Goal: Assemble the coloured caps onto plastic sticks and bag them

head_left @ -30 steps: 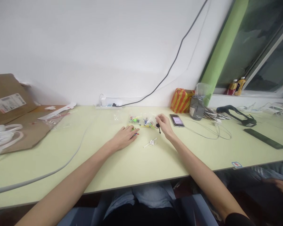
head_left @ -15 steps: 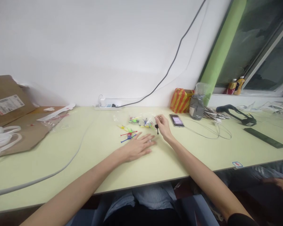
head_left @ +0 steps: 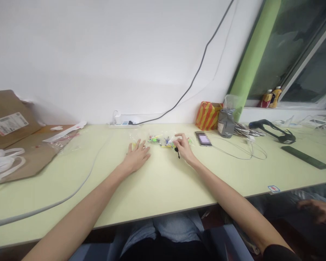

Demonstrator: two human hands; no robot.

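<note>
My right hand (head_left: 184, 148) pinches a small black arrow-tipped piece (head_left: 178, 155) with a rounded part near the fingers; its tip points down towards the table. Flat on the table to the left lies my left hand (head_left: 137, 158), fingers spread. A little yellow shows at its fingertips, and whatever else is beneath the palm is hidden. Between and behind the hands are small colourful plastic pieces (head_left: 155, 139) in green, yellow and blue, in or on clear plastic bags (head_left: 172, 137). Part of this group is covered by my right hand.
A phone (head_left: 203, 139) lies right of my right hand, near a striped bag (head_left: 208, 116) and a grey pouch (head_left: 226, 124). A cardboard box (head_left: 13, 145) stands at left, with a grey cable (head_left: 70, 194) across the table. Another person's hand (head_left: 319, 210) shows at lower right.
My left hand has moved left; the red, blue and yellow pieces that lay beside it are now mostly out of sight near it. My right hand has shifted slightly left, keeping the black piece.
</note>
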